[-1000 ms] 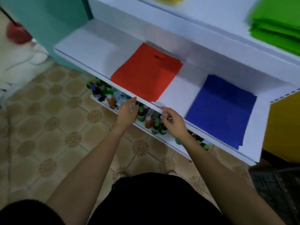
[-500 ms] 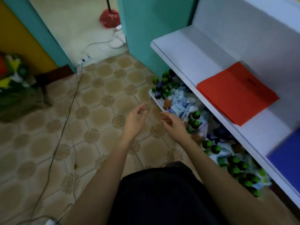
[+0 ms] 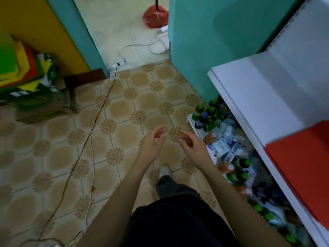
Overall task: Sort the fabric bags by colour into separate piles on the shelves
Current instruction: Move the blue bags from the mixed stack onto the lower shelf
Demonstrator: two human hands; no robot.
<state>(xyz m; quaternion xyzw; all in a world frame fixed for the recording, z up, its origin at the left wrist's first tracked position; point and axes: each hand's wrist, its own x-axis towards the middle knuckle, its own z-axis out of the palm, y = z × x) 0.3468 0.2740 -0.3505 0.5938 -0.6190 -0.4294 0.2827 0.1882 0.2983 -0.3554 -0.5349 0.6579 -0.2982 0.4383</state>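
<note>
1. Several fabric bags (image 3: 16, 63) in green, yellow and orange-red lie mixed in a loose pile at the far left. They sit on top of a cardboard box (image 3: 42, 106), which stands on the tiled floor (image 3: 53, 157) against a yellow wall.
2. Two cables (image 3: 91, 132), one dark and one pale, trail across the floor from a socket strip by the teal door frame. They run between the person and the pile of bags.
3. The left hand (image 3: 151, 142) is held out over the floor in the middle of the view. Its fingers are loosely curled and it holds nothing.
4. The right hand (image 3: 193, 148) is just beside the left, not touching it. Its fingers are also loosely bent and it is empty. Below the hands are a dark trouser leg and a pale shoe (image 3: 165, 171).
5. A low shelf near the floor is crowded with green-capped bottles and small packets (image 3: 224, 145), close to the right hand.
6. Above it juts a white shelf (image 3: 258, 97). One orange-red bag (image 3: 302, 166) lies flat on this shelf at the far right, partly cut off by the edge of the view, well apart from the mixed pile.
</note>
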